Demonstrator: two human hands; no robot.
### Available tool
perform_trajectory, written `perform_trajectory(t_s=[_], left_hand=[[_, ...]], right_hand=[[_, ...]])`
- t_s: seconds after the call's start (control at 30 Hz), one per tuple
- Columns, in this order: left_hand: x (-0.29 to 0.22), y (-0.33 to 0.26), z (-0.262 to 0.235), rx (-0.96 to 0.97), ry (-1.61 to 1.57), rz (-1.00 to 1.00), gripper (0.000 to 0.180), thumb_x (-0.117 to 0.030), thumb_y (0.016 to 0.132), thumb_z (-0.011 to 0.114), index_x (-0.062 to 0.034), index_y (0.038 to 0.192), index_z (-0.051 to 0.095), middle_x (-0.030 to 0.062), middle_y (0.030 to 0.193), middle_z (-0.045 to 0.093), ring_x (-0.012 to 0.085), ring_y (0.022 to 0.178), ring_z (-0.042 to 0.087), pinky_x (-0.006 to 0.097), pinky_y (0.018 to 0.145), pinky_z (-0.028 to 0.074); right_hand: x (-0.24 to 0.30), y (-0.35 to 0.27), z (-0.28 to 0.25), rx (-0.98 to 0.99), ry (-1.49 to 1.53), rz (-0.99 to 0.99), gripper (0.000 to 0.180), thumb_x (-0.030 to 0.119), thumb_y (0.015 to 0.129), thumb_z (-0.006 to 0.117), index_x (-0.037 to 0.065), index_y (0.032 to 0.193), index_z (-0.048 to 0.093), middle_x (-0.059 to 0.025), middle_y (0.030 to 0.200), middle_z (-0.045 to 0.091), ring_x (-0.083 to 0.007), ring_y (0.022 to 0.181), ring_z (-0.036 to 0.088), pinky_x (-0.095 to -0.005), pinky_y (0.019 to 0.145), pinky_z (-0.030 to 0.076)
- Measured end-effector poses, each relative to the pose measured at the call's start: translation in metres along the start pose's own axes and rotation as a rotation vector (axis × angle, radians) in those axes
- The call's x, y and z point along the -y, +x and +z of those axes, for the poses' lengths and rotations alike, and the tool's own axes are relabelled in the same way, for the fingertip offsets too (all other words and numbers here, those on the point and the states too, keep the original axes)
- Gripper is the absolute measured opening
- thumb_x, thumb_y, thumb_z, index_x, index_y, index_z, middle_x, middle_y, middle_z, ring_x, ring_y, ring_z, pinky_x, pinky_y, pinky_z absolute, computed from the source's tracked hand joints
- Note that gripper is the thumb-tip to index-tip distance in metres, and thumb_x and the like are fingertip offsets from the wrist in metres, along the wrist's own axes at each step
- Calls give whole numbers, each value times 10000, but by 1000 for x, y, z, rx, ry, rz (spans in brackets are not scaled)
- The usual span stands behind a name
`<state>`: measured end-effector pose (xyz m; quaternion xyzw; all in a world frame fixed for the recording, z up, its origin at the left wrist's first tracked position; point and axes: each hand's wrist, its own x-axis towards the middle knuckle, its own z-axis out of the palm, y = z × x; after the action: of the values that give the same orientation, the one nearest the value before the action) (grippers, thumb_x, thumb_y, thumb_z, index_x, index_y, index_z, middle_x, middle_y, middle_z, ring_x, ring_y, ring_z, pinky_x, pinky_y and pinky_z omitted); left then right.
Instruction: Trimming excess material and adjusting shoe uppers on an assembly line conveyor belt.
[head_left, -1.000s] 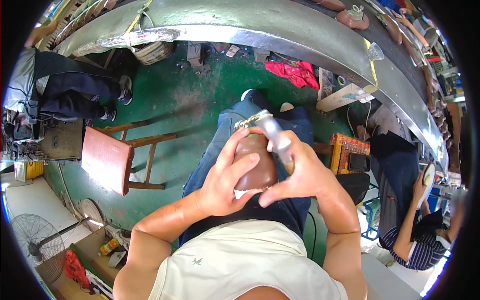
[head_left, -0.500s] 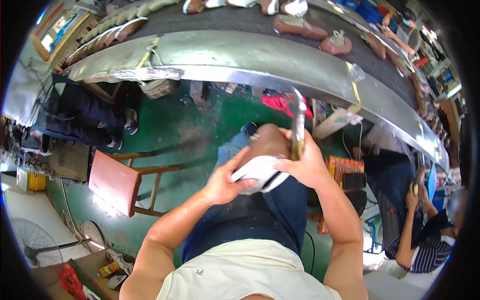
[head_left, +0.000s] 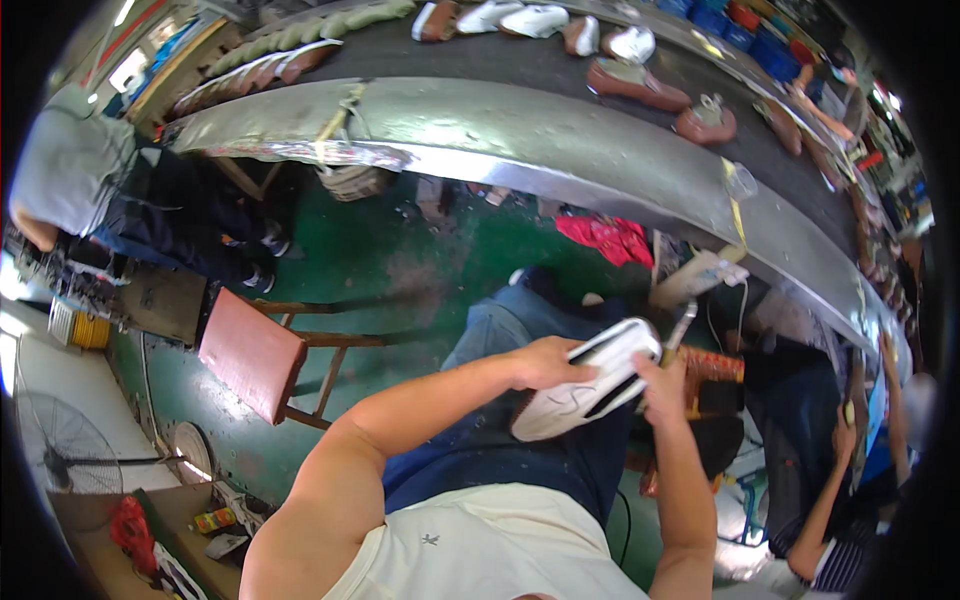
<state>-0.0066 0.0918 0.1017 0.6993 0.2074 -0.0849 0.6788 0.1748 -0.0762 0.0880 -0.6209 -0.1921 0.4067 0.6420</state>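
Note:
Over my lap is a shoe (head_left: 570, 405), its white underside turned up, with dark slots along it and a brown part showing at the near-left end. My left hand (head_left: 550, 365) is closed on its far-left edge, the thumb lying across the white face. At the shoe's right end, my right hand (head_left: 662, 392) is closed round a slim metal hand tool (head_left: 684, 326) that points away from me. Its exact kind is hard to make out. The right fingers also touch the shoe's edge.
A dark conveyor (head_left: 510, 60) with a metal rim carries several brown and white shoes ahead. At left stands a stool (head_left: 252, 355) with a pinkish seat, near a standing person (head_left: 75, 180). Another person (head_left: 830, 530) works at right. A red cloth (head_left: 606, 238) lies under the conveyor.
The shoe has turned over from brown upper showing to white underside up, and has moved right and nearer. Both hands moved with it; the tool swung lower and to the right.

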Motion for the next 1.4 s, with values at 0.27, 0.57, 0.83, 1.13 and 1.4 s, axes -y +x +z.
perform_trajectory(t_s=[0.27, 0.57, 0.83, 1.13, 1.4], left_hand=[[79, 0, 15, -217, -58, -203, 354, -250, 1025, 559, 9, 1233, 680, 80, 1008, 727, 139, 868, 654, 328, 792, 542], [77, -16, 11, 241, -509, -62, 744, -107, 919, 698, -48, 1572, 345, 84, 1433, 548, 167, 1303, 520, 338, 1121, 402], [89, -31, 32, 155, -192, -9, 1056, 4, 851, 739, -57, 1635, 34, 139, 1576, 371, 211, 1455, 358, 348, 1212, 271], [105, -28, 36, 2, 229, 199, 1129, -4, 804, 770, 9, 1615, -16, 184, 1646, 247, 244, 1513, 269, 345, 1242, 193], [96, -15, 36, 132, -765, -147, 825, -473, 1044, 453, 5, 1622, 107, 146, 1644, 297, 230, 1492, 323, 339, 1208, 269]], right_hand=[[-61, -42, 3, -92, -144, 286, 372, 108, 880, 751, 10, 1169, 538, -52, 915, 629, -111, 724, 590, -265, 639, 508], [0, -98, -28, 415, -1032, 28, 359, 128, 953, 627, 11, 1284, 553, -175, 996, 701, -342, 821, 686, -412, 781, 550], [20, -81, 9, 574, -1581, -357, 417, 71, 859, 643, -54, 1253, 591, -170, 974, 637, -377, 953, 633, -455, 813, 544], [22, -78, 4, 730, -1181, -122, 235, 115, 898, 657, -44, 1057, 588, -249, 986, 657, -425, 964, 656, -501, 837, 525], [28, -54, 11, 906, -1414, 43, 224, 135, 914, 645, -55, 1012, 581, -235, 805, 665, -443, 816, 669, -516, 767, 532]])
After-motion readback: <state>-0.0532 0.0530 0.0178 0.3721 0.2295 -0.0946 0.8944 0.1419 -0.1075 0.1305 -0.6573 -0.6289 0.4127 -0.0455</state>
